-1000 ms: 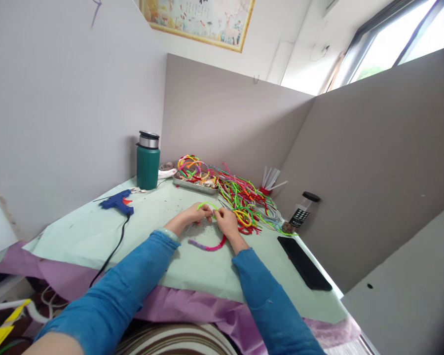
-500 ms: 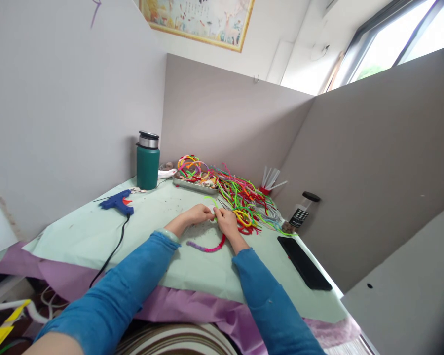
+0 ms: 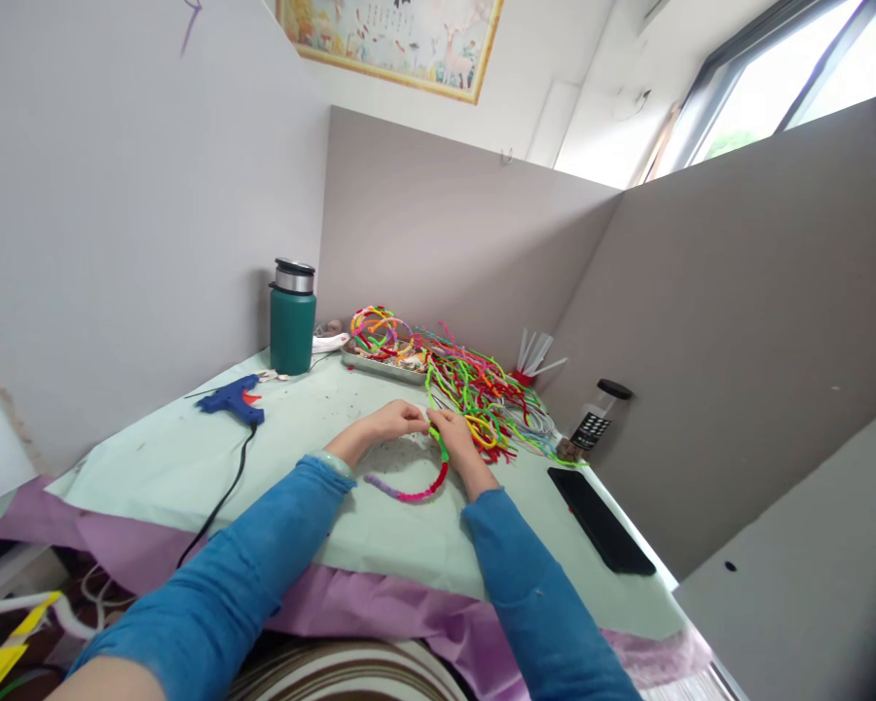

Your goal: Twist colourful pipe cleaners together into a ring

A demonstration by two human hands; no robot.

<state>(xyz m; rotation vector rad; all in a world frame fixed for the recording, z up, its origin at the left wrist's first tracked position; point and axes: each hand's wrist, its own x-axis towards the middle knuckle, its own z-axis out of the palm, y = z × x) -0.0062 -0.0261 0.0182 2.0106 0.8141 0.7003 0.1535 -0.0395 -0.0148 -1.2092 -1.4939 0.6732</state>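
Fuzzy band [image 3: 413, 498], upper end partly hidden by the right hand [image 3: 454, 435]

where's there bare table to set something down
Bare patches: left of the black cord from the blue plastic glue gun; between the right blue sleeve and the flat black rectangular slab. Crowded: far side, with a multicoloured fuzzy-stem pile beside a silver metal tray.

1. Small dark characters stood in columns on the gold-edged, pale rectangular wall picture [image 3: 390, 44], too small to read.
2. White marks covered the black label [image 3: 590, 429] of the clear, black-lidded cylindrical jar [image 3: 602, 401], illegible.
3. A purple pen mark [image 3: 191, 24] on the flat grey partition [image 3: 146, 195] formed no readable sign.
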